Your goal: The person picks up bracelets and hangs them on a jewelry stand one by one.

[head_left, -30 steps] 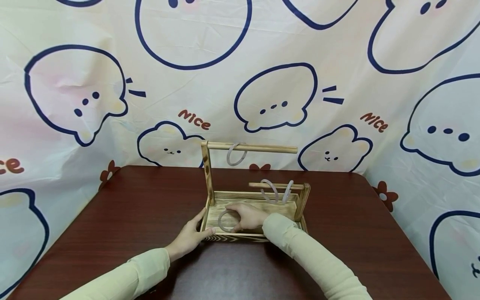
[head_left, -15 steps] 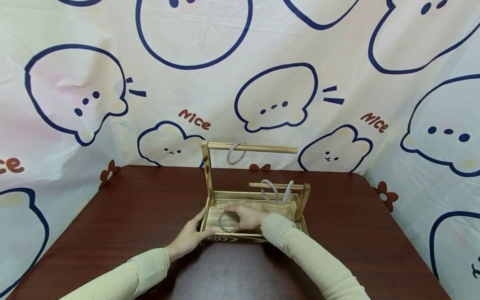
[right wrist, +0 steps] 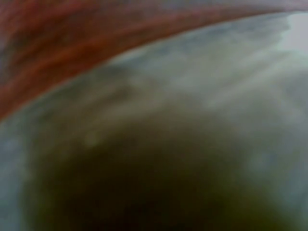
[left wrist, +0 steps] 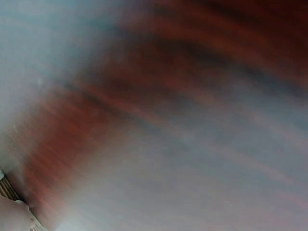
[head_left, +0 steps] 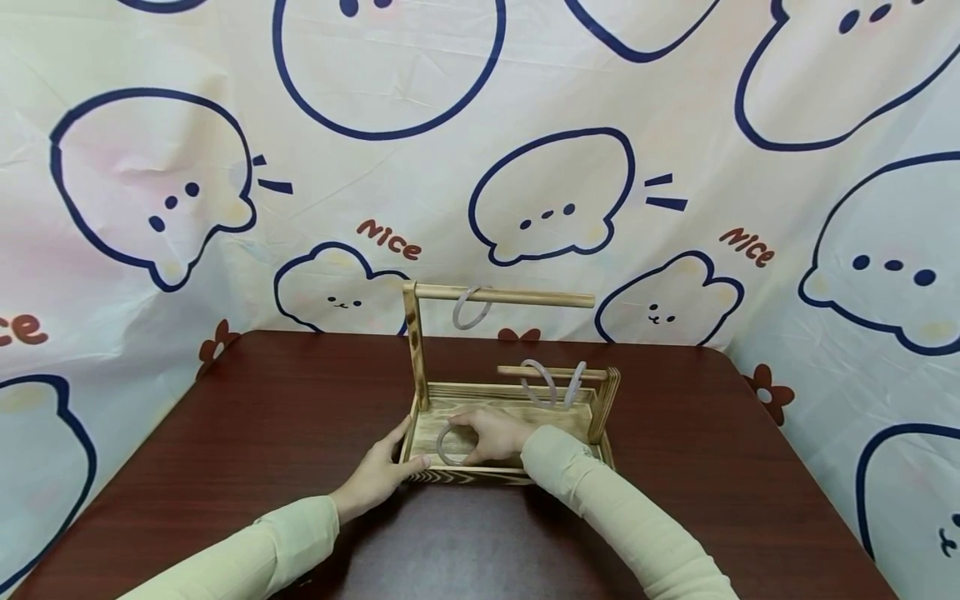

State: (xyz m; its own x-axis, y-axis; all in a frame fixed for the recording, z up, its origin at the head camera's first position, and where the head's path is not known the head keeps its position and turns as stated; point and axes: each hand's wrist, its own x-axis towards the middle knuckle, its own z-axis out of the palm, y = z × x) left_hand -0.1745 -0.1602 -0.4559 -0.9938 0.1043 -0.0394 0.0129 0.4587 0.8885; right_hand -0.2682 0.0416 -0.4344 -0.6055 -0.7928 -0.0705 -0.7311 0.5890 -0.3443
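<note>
On a dark red-brown surface (head_left: 262,433) before a cartoon-print backdrop, a grey ring (head_left: 452,445) stands tilted in the wooden tray (head_left: 480,477), its opening facing the camera. The right hand (head_left: 495,435) pinches its right side. The left hand (head_left: 378,475) rests open against the tray's left corner.

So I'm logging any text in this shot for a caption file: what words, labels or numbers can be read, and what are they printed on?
"Nice" in red-brown on the backdrop cloth, left of the wooden stand, at.
"Nice" again on the same cloth, right of the stand, at.
"ce", a third "Nice" cut off by the left edge, at.
No readable text on the stand, the rings or the table.
Both wrist views are too blurred to read.
</note>
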